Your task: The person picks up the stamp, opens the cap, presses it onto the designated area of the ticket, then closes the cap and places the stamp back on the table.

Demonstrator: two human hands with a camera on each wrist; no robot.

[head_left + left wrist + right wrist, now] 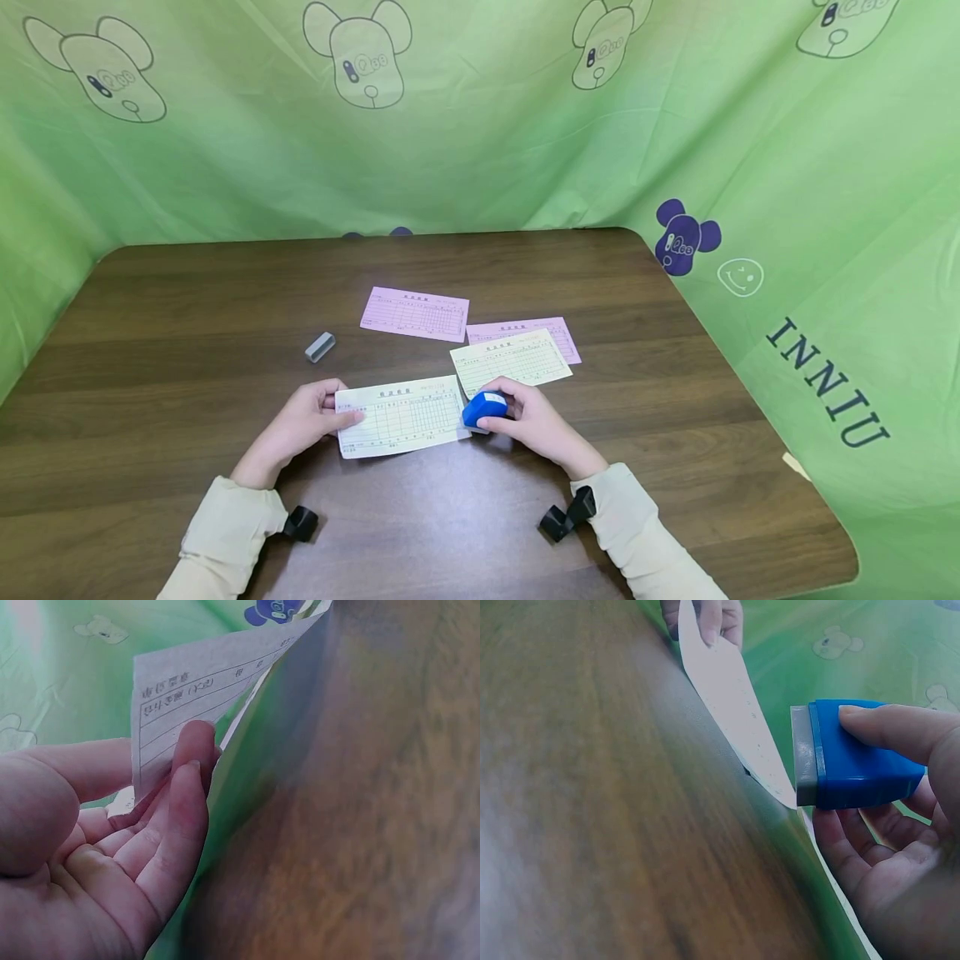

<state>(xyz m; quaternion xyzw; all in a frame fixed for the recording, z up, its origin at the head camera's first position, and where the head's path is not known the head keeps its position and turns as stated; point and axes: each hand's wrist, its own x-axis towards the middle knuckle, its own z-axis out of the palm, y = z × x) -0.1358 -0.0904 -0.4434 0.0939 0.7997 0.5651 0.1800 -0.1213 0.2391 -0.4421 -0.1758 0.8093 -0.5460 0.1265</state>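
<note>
My left hand [300, 425] pinches the left edge of a pale printed form slip [401, 417], thumb on the printed face and fingers behind it. In the left wrist view the slip [176, 697] stands tilted up in that grip. In my right hand [536, 421] is a blue hand stamp [485, 408], held between thumb and fingers close by the slip's right edge. Its flat grey end [804, 755] faces toward the slip in the right wrist view. Just beyond the hands, a second pale slip [510, 362] lies on the table.
Two pink form slips lie farther back, one [416, 314] by itself and another [566, 340] partly under the second pale slip. A small grey cap-like block [320, 347] sits left of them on the wooden table [187, 333]. Green printed cloth [480, 158] hangs behind and beside the table.
</note>
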